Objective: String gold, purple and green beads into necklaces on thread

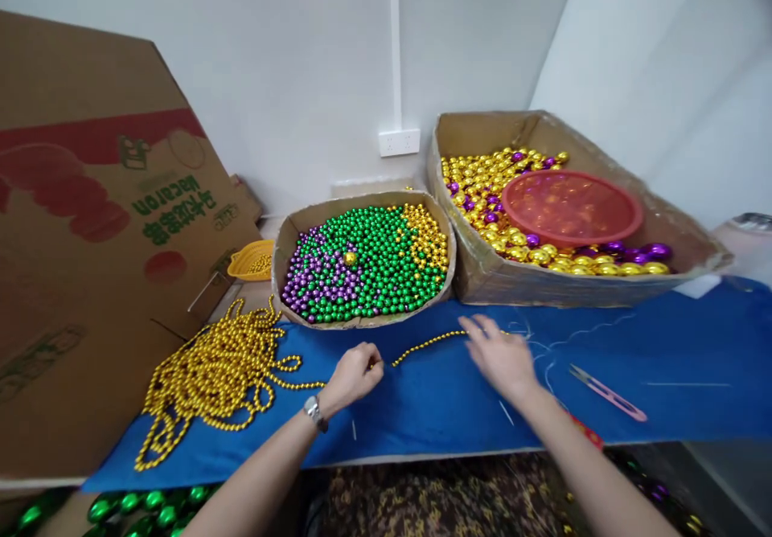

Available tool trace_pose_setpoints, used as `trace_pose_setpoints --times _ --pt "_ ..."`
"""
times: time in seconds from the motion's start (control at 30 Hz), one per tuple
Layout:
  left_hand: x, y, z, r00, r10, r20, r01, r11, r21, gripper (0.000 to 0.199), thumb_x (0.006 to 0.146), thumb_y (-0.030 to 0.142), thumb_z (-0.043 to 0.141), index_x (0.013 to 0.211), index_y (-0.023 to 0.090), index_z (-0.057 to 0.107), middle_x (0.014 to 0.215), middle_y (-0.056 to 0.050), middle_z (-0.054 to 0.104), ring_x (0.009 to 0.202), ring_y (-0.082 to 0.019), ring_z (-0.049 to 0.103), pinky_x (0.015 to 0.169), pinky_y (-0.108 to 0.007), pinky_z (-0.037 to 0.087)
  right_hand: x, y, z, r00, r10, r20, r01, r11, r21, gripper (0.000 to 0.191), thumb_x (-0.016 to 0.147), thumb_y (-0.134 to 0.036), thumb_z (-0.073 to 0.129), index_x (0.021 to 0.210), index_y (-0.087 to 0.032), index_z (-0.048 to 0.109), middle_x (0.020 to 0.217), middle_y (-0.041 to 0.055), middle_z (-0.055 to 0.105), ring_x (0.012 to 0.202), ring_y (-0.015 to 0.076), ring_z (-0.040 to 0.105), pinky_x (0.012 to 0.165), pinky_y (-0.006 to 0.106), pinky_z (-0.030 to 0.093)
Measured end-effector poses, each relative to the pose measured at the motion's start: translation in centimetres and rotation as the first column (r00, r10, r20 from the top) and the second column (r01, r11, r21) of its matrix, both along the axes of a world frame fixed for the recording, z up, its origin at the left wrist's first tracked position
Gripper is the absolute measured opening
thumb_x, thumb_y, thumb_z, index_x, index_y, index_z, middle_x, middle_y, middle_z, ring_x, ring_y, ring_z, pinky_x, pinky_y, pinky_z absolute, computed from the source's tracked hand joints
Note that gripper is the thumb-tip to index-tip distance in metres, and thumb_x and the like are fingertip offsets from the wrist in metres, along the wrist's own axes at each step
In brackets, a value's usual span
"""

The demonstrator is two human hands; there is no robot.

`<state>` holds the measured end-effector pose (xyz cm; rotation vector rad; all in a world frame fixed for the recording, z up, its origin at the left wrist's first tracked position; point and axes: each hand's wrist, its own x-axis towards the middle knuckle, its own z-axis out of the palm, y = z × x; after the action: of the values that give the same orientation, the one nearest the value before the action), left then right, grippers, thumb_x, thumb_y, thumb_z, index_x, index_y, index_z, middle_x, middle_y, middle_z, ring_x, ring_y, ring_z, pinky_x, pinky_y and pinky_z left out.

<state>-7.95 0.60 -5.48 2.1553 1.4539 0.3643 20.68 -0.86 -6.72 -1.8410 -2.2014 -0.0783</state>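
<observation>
A gold bead strand [422,346] runs across the blue cloth between my two hands. My left hand [355,372], with a watch on its wrist, has its fingers closed around the strand at the middle of the cloth. To the right, my right hand [498,356] rests palm down at the strand's other end, its fingers spread. The strand continues left from my left hand to a heap of gold beads [217,364]. White threads [548,348] lie just right of my right hand. Pink thread snips [609,392] are farther right on the cloth.
Behind my hands stand a carton [362,322] of green, purple and gold beads and a larger carton [543,288] of gold and purple balls with a red sieve [572,207]. A tall cardboard box [108,239] and a yellow basket [241,262] are left.
</observation>
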Motion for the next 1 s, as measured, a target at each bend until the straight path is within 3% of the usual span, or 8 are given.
trace_pose_setpoints --times 0.13,0.23,0.33,0.5,0.63,0.77,1.0 --pt "1.3 -0.6 0.4 0.978 -0.053 0.199 0.075 0.992 -0.105 0.016 0.082 0.026 0.045 0.071 0.017 0.052 0.065 0.002 0.055 0.059 -0.011 0.05 0.054 -0.02 0.037 -9.3 -1.4 -1.1 0.955 0.287 -0.07 -0.294 0.946 -0.138 0.044 0.085 -0.038 0.057 0.128 -0.028 0.048 0.127 0.0046 0.054 0.096 0.0153 0.061 0.075 0.025 0.05" --pt "0.0 -0.9 0.4 0.971 -0.049 0.235 0.079 0.989 -0.121 0.024 0.081 0.035 0.051 0.065 0.017 0.048 0.059 0.003 0.052 0.056 -0.011 0.046 0.052 -0.021 0.033 -11.1 -0.5 -2.0 0.94 0.334 -0.066 -0.34 0.905 -0.257 0.027 0.091 -0.037 0.053 0.111 -0.02 0.058 0.109 0.0043 0.061 0.085 0.0133 0.062 0.073 0.029 0.052" --pt "-3.2 -0.6 -0.1 0.994 -0.061 0.088 0.065 0.997 -0.038 0.026 0.084 0.037 0.048 0.065 0.018 0.048 0.058 0.003 0.052 0.055 -0.011 0.047 0.052 -0.022 0.031 -6.5 1.6 -1.8 0.969 0.249 0.0 -0.234 0.912 -0.338 0.026 0.091 -0.033 0.054 0.111 -0.016 0.057 0.107 0.0054 0.061 0.087 0.0156 0.062 0.075 0.035 0.053" --pt "-8.0 0.4 -1.0 0.993 0.026 -0.118 -0.012 0.993 0.117 0.027 0.087 0.038 0.04 0.068 0.02 0.047 0.058 0.003 0.054 0.055 -0.013 0.051 0.055 -0.023 0.033 7.3 4.7 0.9 0.984 -0.066 0.168 0.121 0.931 -0.346 0.029 0.09 -0.032 0.055 0.116 -0.018 0.055 0.116 0.0066 0.058 0.096 0.0184 0.06 0.081 0.038 0.051" --pt "-8.4 0.8 -1.6 0.964 0.113 -0.239 -0.064 0.976 0.206 0.023 0.087 0.036 0.039 0.072 0.021 0.047 0.064 0.002 0.058 0.058 -0.014 0.056 0.054 -0.023 0.032 15.2 4.4 2.6 0.889 -0.361 0.281 0.438 0.849 -0.296 0.031 0.091 -0.032 0.055 0.118 -0.017 0.054 0.118 0.0074 0.056 0.098 0.0191 0.059 0.082 0.04 0.051" --pt "-7.1 1.0 -2.4 0.976 0.074 -0.205 -0.03 0.977 0.21 0.026 0.088 0.039 0.036 0.071 0.022 0.045 0.062 0.003 0.056 0.058 -0.013 0.056 0.055 -0.023 0.034 17.7 1.1 2.4 0.824 -0.471 0.314 0.555 0.781 -0.286 0.032 0.091 -0.032 0.054 0.119 -0.018 0.053 0.118 0.0075 0.056 0.097 0.019 0.059 0.081 0.039 0.051" --pt "-5.4 0.9 -1.9 0.99 0.018 -0.138 0.013 0.975 0.221 0.026 0.088 0.038 0.039 0.068 0.022 0.045 0.06 0.004 0.054 0.056 -0.013 0.054 0.055 -0.023 0.034 16.2 -6.8 -1.6 0.881 -0.384 0.275 0.466 0.804 -0.37 0.024 0.091 -0.031 0.054 0.109 -0.016 0.058 0.102 0.0045 0.062 0.087 0.016 0.062 0.075 0.035 0.052"
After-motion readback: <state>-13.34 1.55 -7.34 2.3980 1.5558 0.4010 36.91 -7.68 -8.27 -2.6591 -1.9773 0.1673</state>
